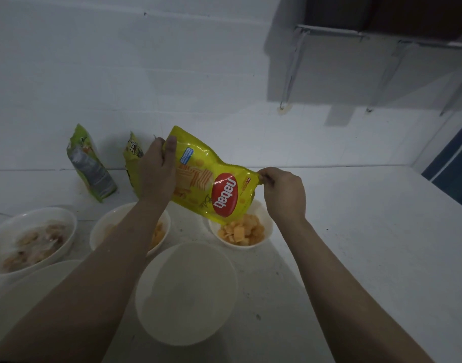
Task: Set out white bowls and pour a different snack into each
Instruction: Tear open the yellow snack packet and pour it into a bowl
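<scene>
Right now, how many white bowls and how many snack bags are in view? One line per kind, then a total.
White bowls: 5, three holding snacks, a bare one, and one at the left edge whose inside I cannot see.
Snack bags: 3, the yellow one in both hands and two against the wall.
Total: 8

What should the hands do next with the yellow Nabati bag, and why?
Probably keep the yellow bag tipped and give it a light shake. The left hand grips its raised end, the right hand pinches the lower corner, and its mouth points down over the far right bowl, which already holds orange pieces. The near bowl looks empty; it would come afterwards.
</scene>
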### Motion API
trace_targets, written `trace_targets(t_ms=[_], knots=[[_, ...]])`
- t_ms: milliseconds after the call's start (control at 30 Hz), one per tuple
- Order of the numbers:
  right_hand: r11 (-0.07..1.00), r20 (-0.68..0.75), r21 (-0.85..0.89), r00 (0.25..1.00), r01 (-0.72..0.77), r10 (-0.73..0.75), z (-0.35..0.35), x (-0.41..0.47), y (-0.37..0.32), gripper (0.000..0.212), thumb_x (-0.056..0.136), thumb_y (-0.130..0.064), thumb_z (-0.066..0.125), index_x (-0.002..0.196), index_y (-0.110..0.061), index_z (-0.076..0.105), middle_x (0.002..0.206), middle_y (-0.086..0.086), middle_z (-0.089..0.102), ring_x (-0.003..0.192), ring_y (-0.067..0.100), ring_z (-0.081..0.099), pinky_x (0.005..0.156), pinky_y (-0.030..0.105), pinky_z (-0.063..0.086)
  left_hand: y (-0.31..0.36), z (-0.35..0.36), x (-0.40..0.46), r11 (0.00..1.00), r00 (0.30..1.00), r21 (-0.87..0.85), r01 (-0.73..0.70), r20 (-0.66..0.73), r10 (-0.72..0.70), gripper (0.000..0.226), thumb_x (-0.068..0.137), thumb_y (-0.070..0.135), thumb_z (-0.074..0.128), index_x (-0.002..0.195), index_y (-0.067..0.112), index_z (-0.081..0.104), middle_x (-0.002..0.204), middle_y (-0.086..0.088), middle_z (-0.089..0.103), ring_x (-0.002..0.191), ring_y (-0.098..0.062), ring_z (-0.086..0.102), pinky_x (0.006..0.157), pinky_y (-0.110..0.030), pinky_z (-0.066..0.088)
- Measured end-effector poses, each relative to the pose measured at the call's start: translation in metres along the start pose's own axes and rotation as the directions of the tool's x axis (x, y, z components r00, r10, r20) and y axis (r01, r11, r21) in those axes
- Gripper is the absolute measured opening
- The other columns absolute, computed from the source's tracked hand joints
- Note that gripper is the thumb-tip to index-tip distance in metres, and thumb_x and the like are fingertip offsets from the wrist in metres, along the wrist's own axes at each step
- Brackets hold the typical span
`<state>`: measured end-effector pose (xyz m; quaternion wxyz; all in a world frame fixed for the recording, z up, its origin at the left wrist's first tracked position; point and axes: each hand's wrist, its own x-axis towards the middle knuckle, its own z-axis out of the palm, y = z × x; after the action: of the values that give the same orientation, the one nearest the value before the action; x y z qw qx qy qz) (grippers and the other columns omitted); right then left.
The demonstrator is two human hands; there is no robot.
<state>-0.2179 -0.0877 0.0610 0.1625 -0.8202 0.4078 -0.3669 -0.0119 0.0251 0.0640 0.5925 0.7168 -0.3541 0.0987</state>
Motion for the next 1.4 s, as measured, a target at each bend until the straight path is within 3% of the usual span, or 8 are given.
trace_targets(t_ms=[133, 400, 567, 867, 1000, 1167, 1300, 1400], knots=[[0.999, -0.038, -0.026, 0.998, 0.048, -0.049, -0.001, -0.003, -0.001, 0.022, 0.095, -0.01, 0.055, 0.097, -0.016, 0.076, 0.083, 0.004, 0.075, 0.075, 0.027, 0.065, 0.072, 0.04, 0.053, -0.002, -0.001, 0.004, 1.0, 1.0, -0.03, -0.004, 0.002, 0.004, 0.045, 0.101, 0.048, 0.037, 0.072, 0.013, 0.038, 0.059, 0.005, 0.036, 0.055, -0.013, 0.035, 0.055, -0.034, 0.032], [0.995, -0.139, -0.019, 0.985, 0.1, -0.101, -0.004, -0.005, -0.002, 0.019, 0.092, -0.007, 0.059, 0.094, -0.015, 0.076, 0.081, 0.003, 0.076, 0.073, 0.028, 0.066, 0.073, 0.041, 0.053, 0.001, -0.001, 0.004, 1.0, 1.0, -0.018, -0.006, 0.009, 0.006, 0.043, 0.101, 0.047, 0.036, 0.068, 0.019, 0.035, 0.059, 0.005, 0.035, 0.054, -0.01, 0.034, 0.055, -0.03, 0.03], [0.979, -0.178, -0.125, 0.967, 0.163, -0.184, -0.003, -0.004, -0.003, 0.022, 0.087, -0.001, 0.061, 0.09, -0.016, 0.075, 0.072, 0.002, 0.073, 0.064, 0.028, 0.064, 0.071, 0.041, 0.053, 0.004, -0.001, 0.005, 0.999, 1.0, -0.035, 0.001, 0.0, -0.001, 0.042, 0.102, 0.044, 0.038, 0.065, 0.023, 0.031, 0.059, 0.006, 0.034, 0.054, -0.008, 0.033, 0.054, -0.028, 0.029], [0.994, -0.178, -0.022, 0.978, 0.107, -0.109, -0.004, -0.004, -0.003, 0.019, 0.092, -0.006, 0.058, 0.093, -0.014, 0.075, 0.081, 0.003, 0.075, 0.07, 0.025, 0.067, 0.07, 0.036, 0.054, 0.008, -0.001, 0.005, 1.0, 1.0, -0.023, -0.004, 0.015, 0.004, 0.041, 0.101, 0.047, 0.036, 0.066, 0.027, 0.031, 0.06, 0.008, 0.035, 0.054, -0.007, 0.034, 0.055, -0.028, 0.03], [0.997, -0.135, 0.053, 0.99, 0.05, -0.042, -0.008, 0.002, -0.004, 0.018, 0.094, -0.01, 0.057, 0.096, -0.014, 0.075, 0.085, 0.0, 0.075, 0.068, 0.014, 0.059, 0.065, 0.023, 0.04, 0.009, 0.0, 0.005, 1.0, 1.0, -0.016, -0.014, 0.009, 0.014, 0.041, 0.102, 0.044, 0.036, 0.065, 0.027, 0.03, 0.059, 0.008, 0.034, 0.053, -0.007, 0.033, 0.052, -0.024, 0.028], [0.996, -0.084, 0.089, 0.996, 0.022, -0.014, -0.01, 0.007, -0.004, 0.017, 0.096, -0.012, 0.056, 0.095, -0.015, 0.072, 0.085, -0.001, 0.073, 0.069, 0.014, 0.055, 0.062, 0.023, 0.036, 0.008, 0.0, 0.006, 1.0, 1.0, -0.029, -0.004, 0.006, 0.004, 0.042, 0.102, 0.045, 0.036, 0.065, 0.026, 0.03, 0.059, 0.007, 0.034, 0.053, -0.007, 0.033, 0.052, -0.025, 0.027], [0.995, -0.067, 0.1, 0.998, -0.011, 0.018, -0.01, 0.007, -0.003, 0.016, 0.096, -0.014, 0.056, 0.094, -0.017, 0.071, 0.085, -0.002, 0.073, 0.069, 0.013, 0.055, 0.056, 0.018, 0.035, 0.01, 0.0, 0.006, 1.0, 1.0, -0.023, -0.017, 0.0, 0.017, 0.042, 0.102, 0.045, 0.037, 0.067, 0.022, 0.033, 0.059, 0.007, 0.035, 0.053, -0.008, 0.033, 0.052, -0.024, 0.028], [0.997, -0.009, 0.066, 1.0, -0.027, 0.027, -0.009, 0.005, -0.002, 0.016, 0.096, -0.016, 0.055, 0.095, -0.02, 0.071, 0.089, -0.004, 0.073, 0.078, 0.016, 0.062, 0.066, 0.025, 0.046, 0.008, 0.0, 0.007, 0.999, 1.0, -0.022, -0.029, 0.007, 0.029, 0.046, 0.101, 0.049, 0.036, 0.072, 0.013, 0.038, 0.06, 0.005, 0.036, 0.055, -0.013, 0.035, 0.054, -0.031, 0.03]])
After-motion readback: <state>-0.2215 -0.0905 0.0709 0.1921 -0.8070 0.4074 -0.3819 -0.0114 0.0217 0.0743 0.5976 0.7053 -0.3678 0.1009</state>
